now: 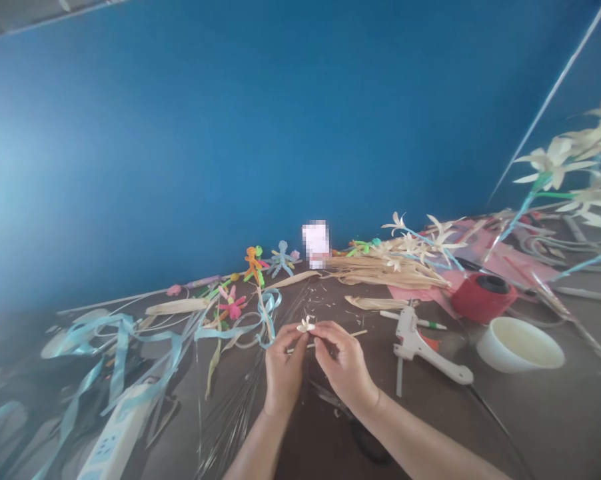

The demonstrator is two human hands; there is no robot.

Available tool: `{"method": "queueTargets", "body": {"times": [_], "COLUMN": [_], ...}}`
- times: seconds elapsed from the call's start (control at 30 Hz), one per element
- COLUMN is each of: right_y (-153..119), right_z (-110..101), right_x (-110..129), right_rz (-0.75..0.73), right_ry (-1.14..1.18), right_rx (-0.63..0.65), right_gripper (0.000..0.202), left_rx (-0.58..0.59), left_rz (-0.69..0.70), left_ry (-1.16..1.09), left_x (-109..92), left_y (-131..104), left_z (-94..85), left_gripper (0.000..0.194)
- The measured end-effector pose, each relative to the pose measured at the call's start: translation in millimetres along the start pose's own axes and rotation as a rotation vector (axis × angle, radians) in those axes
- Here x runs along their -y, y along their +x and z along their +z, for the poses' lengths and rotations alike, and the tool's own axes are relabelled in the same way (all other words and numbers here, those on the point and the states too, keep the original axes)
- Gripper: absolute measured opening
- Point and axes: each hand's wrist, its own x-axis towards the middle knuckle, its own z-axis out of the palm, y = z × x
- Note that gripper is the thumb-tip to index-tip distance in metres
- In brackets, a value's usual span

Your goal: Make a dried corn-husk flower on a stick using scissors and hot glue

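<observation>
A small white flower (305, 325) is held up between my two hands, near the middle of the view. My left hand (286, 363) pinches it from the left with thumb and fingers. From the right, my right hand (343, 360) has its fingertips closed on the flower's other side. A thin pale stick (359, 333) passes behind the hands, its right end showing beyond my right hand. Pale dried husks (390, 270) lie on the dark table beyond the hands.
A white glue gun (415, 347), a white bowl (520, 345) and a red tape roll (483, 298) are at right. Finished white flowers (553, 162) rise at far right. Blue ribbon (123, 343), thin wires (235, 420) and a power strip (118, 433) lie at left.
</observation>
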Motion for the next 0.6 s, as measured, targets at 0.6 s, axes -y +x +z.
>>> {"method": "queueTargets", "body": {"times": [0.6], "right_y": [-1.0], "right_z": [-4.1], "right_x": [-0.5], "right_rz": [0.139], "right_ry": [0.101], "right_rx": [0.08], "right_gripper": [0.013], "left_rx": [-0.027], "left_rz": [0.076], "left_ry": [-0.006], "left_x": [-0.2], "left_y": [3.0], "left_z": [-0.7], "left_gripper": [0.009]}}
